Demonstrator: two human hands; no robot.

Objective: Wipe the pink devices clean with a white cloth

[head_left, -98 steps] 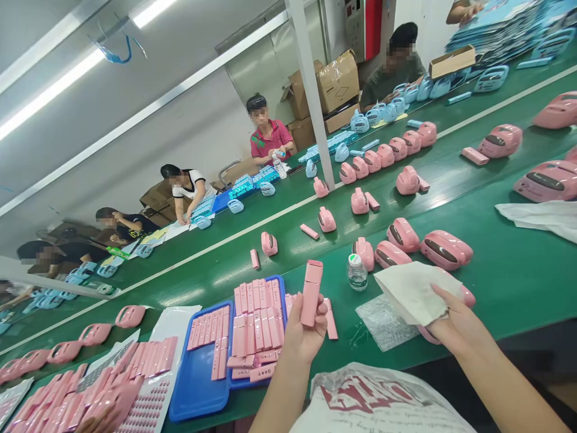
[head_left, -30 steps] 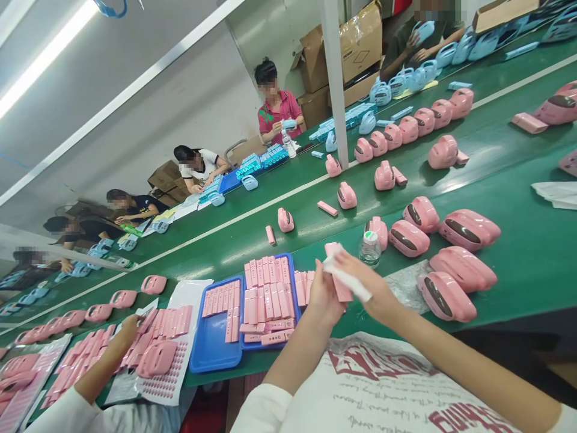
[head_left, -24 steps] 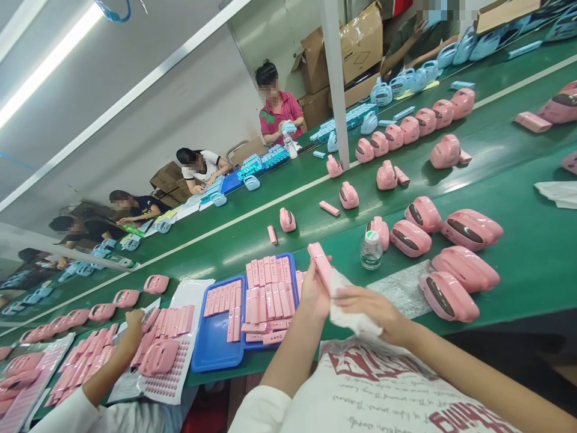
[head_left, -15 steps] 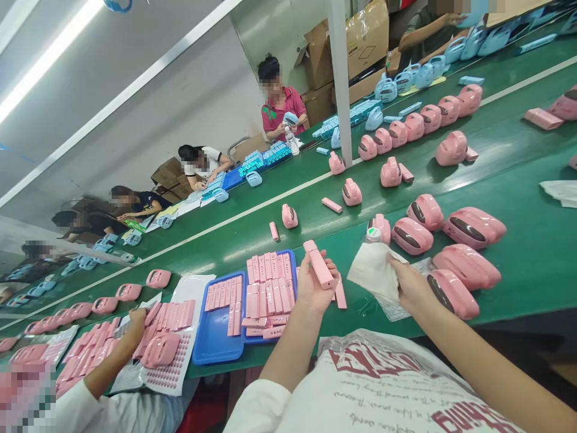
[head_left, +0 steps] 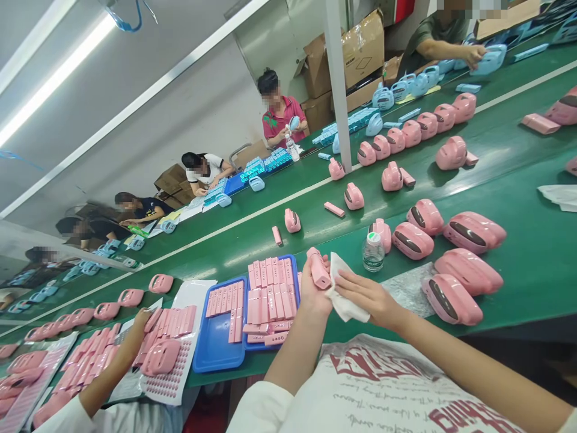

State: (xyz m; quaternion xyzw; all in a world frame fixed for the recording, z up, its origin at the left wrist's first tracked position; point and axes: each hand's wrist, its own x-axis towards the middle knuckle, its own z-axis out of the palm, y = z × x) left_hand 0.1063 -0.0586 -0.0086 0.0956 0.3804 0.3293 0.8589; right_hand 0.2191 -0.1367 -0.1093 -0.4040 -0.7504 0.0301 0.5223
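Pink bar (head_left: 318,270) held in the left hand (head_left: 312,296); just beside it, white cloth (head_left: 349,308) held under the fingers of the right hand (head_left: 368,294); to the left, blue trays (head_left: 219,347); farther, clear bottle (head_left: 374,257), then row of pink cases (head_left: 411,133) on green surface (head_left: 315,224)

Green bench (head_left: 532,258): blue trays (head_left: 219,344) left of the left hand (head_left: 314,294), a bottle (head_left: 373,255) beyond the right hand (head_left: 368,296), pink casings (head_left: 471,270) to its right

pink oblong pc (head_left: 318,269) tilted in l. grip (head_left: 314,296), creased wht cloth (head_left: 339,278) beside it in r. grip (head_left: 366,296).
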